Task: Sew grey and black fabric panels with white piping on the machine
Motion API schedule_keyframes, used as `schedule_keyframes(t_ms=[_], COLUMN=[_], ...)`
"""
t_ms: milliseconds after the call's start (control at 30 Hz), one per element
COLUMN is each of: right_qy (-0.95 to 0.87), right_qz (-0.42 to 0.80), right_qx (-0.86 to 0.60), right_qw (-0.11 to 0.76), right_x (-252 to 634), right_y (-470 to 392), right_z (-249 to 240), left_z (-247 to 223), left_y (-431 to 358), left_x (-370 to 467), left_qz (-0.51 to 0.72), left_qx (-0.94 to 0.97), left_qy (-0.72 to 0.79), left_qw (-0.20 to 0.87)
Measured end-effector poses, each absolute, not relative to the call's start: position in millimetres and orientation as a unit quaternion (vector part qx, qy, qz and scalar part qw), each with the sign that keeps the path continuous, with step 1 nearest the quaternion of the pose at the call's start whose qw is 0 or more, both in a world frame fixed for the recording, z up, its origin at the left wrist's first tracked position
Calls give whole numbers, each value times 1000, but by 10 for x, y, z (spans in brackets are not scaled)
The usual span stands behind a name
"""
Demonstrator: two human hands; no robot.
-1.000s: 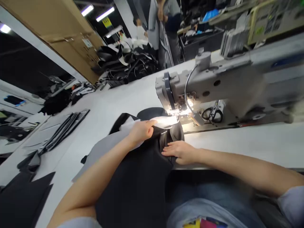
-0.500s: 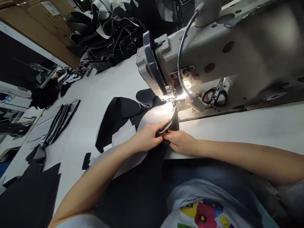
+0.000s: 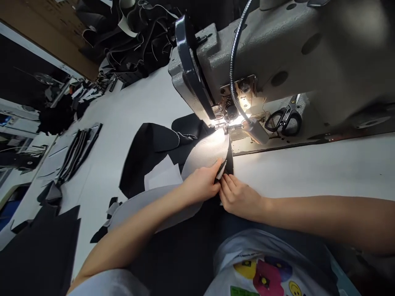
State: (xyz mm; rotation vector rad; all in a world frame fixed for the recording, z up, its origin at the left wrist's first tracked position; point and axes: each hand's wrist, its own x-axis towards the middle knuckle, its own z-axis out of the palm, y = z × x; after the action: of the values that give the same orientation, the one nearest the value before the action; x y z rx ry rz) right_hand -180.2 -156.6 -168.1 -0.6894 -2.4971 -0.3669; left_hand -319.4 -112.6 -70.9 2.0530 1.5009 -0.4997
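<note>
Meeting at the near edge of the layered cloth, both hands are now set side by side, whereas one second ago the right one was laid flat with its fingers spread and the left was placed nearer the needle. The edge of the pale fabric (image 3: 202,154) is pinched by the left hand (image 3: 200,183), its index finger stretched along the cloth. The fingertips of the right hand (image 3: 242,200) are bunched on the edge of the black fabric (image 3: 134,158), just beside the left hand. Both layers are spread on the white counter (image 3: 314,174), with the far tip of the pale one brought up to the needle area of the sewing machine (image 3: 277,49). A white sheet (image 3: 163,174) is left lying on the black cloth, and the scissors (image 3: 284,120) are seen under the machine's arm as before. The people seen at the back one second ago are no longer shown.

The needle itself cannot be made out, being lost in the glare of the lamp (image 3: 256,131). The right thumb is mostly hidden, and the folds between the fingers are hard to tell apart. The machine is cut off by the top and right borders.
</note>
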Motion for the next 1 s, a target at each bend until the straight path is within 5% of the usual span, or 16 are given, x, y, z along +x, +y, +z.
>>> schedule_keyframes(t_ms=[167, 1000], right_qy=[-931, -937], right_qz=[-109, -115], right_qx=[-228, -228], right_qw=[262, 238], right_x=[-1771, -1550], right_y=[-1576, -781], right_z=[-1674, -1682], left_z=[-807, -932], left_y=[-1046, -450], left_x=[-3232, -3046], left_qz=[-53, -97], left_qx=[762, 774], left_qy=[498, 596], left_qw=[411, 190])
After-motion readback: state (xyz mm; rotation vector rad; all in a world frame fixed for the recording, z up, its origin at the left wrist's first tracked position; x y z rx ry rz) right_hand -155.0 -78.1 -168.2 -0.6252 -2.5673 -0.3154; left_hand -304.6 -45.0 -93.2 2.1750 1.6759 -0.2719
